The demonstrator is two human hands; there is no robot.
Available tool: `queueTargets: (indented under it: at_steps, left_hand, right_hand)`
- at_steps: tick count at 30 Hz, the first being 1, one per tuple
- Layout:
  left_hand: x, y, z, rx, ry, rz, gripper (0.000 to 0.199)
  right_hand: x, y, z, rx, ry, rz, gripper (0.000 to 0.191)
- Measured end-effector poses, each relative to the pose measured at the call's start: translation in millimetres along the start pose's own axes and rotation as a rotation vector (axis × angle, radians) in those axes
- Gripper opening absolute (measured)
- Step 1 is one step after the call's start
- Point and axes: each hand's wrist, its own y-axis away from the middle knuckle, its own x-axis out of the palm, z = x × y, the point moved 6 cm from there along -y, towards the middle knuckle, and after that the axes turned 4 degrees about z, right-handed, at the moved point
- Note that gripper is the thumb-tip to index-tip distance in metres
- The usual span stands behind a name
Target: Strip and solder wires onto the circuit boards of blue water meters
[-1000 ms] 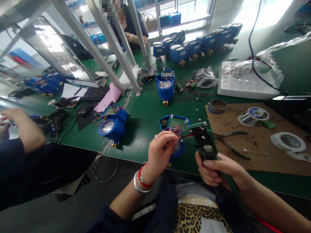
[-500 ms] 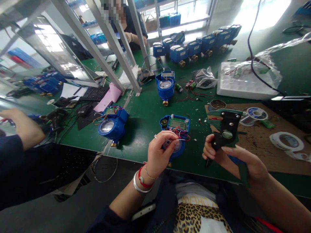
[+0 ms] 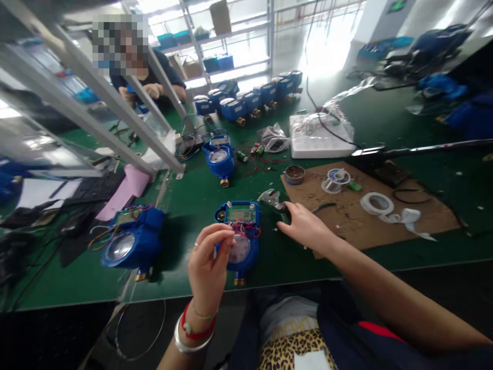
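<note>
My left hand (image 3: pixel 208 257) is closed in a pinch over the front of a blue water meter (image 3: pixel 252 252), and a thin wire (image 3: pixel 232 240) shows at its fingertips. Red and other coloured wires (image 3: pixel 244 226) bunch beneath the meter's circuit board with its small display (image 3: pixel 241 213). To the right, my right hand (image 3: pixel 304 223) is low over the table with its fingers around the wire strippers (image 3: pixel 275 201). Their jaws point left and a dark green handle shows beyond the hand; the rest is hidden by the hand.
Another opened meter (image 3: pixel 133 236) stands left, one (image 3: pixel 219 159) behind, and several at the back. Cardboard (image 3: pixel 319 231) on the right carries a solder spool (image 3: pixel 336 181), a tape roll (image 3: pixel 376 204) and a round tin (image 3: pixel 295 174). A co-worker (image 3: pixel 150 77) sits beyond the metal posts.
My right hand has lowered the wire strippers from mid-air to the table beside the meter. My left hand keeps its pinch. The view has turned right, and the arm at far left is out of view.
</note>
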Motion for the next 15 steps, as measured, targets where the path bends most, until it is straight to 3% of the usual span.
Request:
queueTargets:
  at_steps: [5,9,15]
  left_hand:
    - [-2.0,-9.0,1.9,-0.087,0.146,-0.073,0.006]
    - [-2.9,-8.5,7.3,-0.144,0.219,-0.122,0.006]
    - [-2.5,-1.7,17.3,-0.261,0.263,-0.129,0.013]
  right_hand:
    - [5.2,0.6,4.7,0.007,0.099,-0.081,0.063]
    - [-7.3,0.7,1.4,-0.083,0.138,-0.115,0.049]
    - [-48.7,-20.9,-46.4,-0.070,0.201,-0.205,0.032]
